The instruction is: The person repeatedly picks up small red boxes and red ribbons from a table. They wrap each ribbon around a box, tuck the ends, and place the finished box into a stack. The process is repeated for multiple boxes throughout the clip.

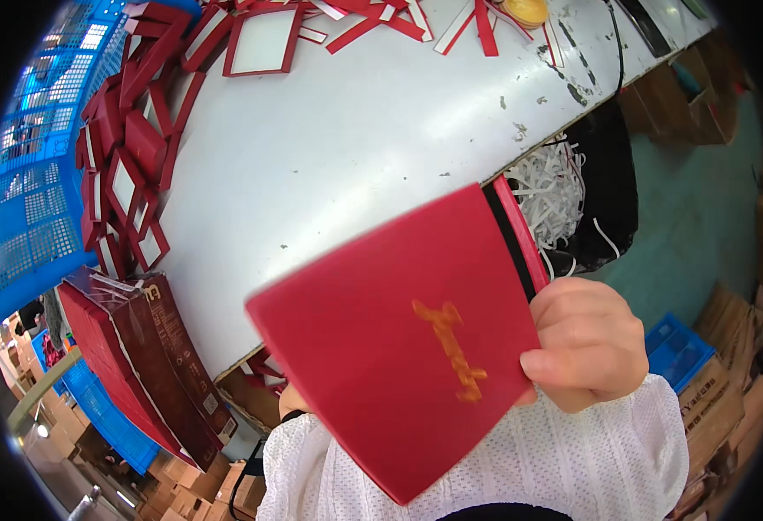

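Note:
A large flat red box (390,347) with a gold mark on its face is held up tilted in front of me, over the table's near edge. Along its upper right side run a black band and a narrow red strip, with a gap between strip and face. My right hand (585,343) is closed around that right side, thumb against the front. Only a bit of skin of my left hand (291,401) shows at the box's lower left edge. The box covers its fingers, so its grip is not visible.
On the white table (338,139), small red frames and boxes (143,143) are heaped at the left, beside blue crates (30,217). Red strips (373,30) and a yellow round thing (525,10) lie at the far side. A black bag of white paper shreds (551,191) hangs right.

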